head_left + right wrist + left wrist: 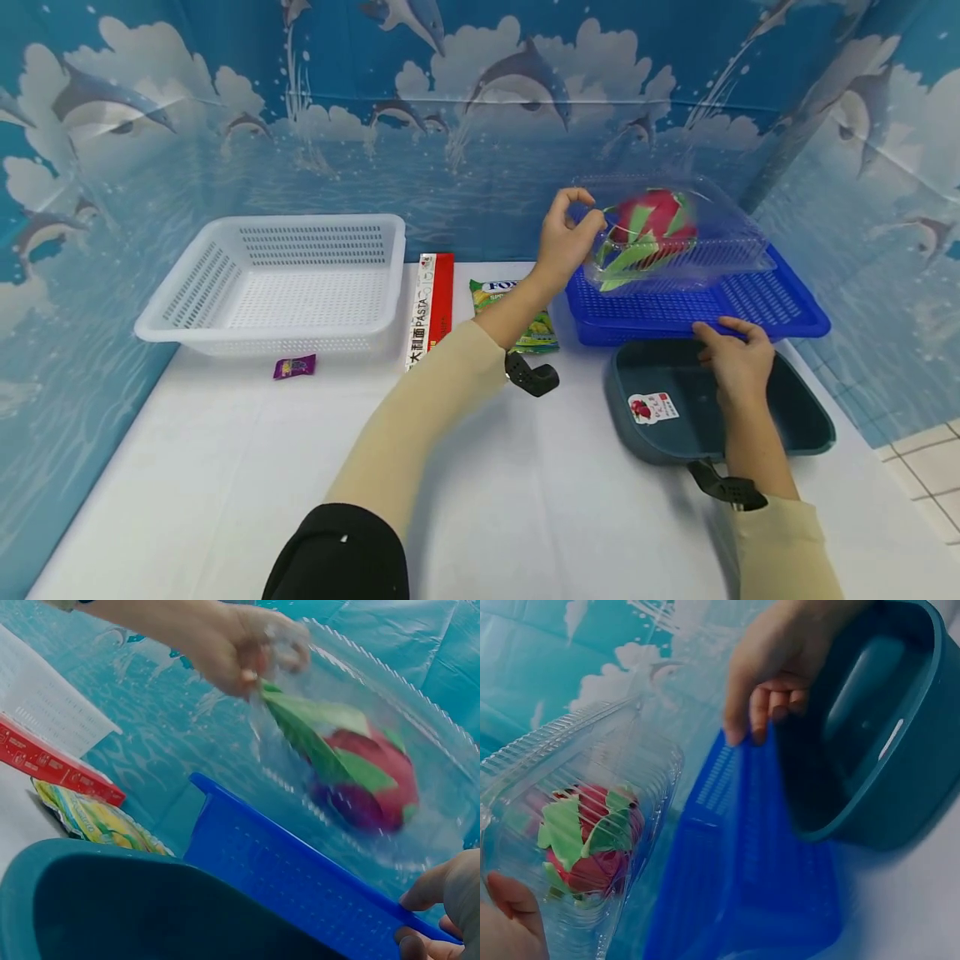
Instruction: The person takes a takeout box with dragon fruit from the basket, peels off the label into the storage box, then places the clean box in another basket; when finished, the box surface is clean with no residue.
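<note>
My left hand (567,237) pinches the left edge of a clear plastic container (720,217), holding it tilted above the blue basket (780,292). A red dragon fruit (656,221) with green scales shows through its ribbed walls; one long green tip reaches close to the left fingers in the right wrist view. My right hand (738,367) pinches the near rim of the blue basket, thumb on one side and fingers on the other. Below that wrist stands a dark teal basin (637,437) with a small label (653,408) inside; the right forearm covers part of it.
To the left are a white perforated basket (300,342), a small purple packet (295,367), a red and white pasta box (431,304) and a green-yellow snack bag (536,333) partly behind the left arm. A dolphin-print curtain (480,183) closes the back.
</note>
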The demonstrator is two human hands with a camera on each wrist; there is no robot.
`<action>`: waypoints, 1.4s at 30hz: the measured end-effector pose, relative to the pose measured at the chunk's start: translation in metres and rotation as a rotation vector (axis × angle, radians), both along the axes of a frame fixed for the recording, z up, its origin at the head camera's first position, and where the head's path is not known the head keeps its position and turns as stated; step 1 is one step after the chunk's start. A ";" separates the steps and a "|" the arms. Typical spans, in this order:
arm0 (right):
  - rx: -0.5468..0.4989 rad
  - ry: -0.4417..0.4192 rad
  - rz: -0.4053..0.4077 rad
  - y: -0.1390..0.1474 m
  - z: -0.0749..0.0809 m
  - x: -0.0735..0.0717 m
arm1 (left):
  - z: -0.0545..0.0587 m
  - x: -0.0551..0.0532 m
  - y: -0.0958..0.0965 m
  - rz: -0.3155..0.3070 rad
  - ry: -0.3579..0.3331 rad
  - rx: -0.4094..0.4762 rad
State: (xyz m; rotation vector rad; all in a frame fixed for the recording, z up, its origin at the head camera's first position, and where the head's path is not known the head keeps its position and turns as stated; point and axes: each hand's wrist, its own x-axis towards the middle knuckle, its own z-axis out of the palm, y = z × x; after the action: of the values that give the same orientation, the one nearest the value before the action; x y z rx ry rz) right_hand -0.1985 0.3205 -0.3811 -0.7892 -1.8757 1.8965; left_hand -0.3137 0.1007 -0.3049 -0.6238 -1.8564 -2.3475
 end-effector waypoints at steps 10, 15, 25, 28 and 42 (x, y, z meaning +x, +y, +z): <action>-0.006 0.020 0.002 -0.002 0.000 0.001 | -0.024 0.005 0.027 0.141 -0.002 -0.201; 0.007 0.011 0.003 -0.002 0.000 0.001 | -0.032 0.001 0.030 0.146 -0.021 -0.209; 0.003 0.019 0.004 0.000 -0.002 0.003 | -0.040 -0.009 0.036 0.131 -0.094 -0.309; 0.010 0.011 0.008 0.000 -0.002 0.003 | -0.043 -0.011 0.037 0.109 -0.132 -0.319; 0.025 -0.012 0.006 0.002 -0.001 0.003 | -0.042 -0.019 0.031 -0.167 -0.215 -0.458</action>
State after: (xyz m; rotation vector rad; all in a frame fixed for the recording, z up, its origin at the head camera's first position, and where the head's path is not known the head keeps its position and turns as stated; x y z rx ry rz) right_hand -0.1953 0.3222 -0.3820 -0.7903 -1.9068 1.8720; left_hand -0.3326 0.1321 -0.3469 -0.6015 -2.5674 -2.1604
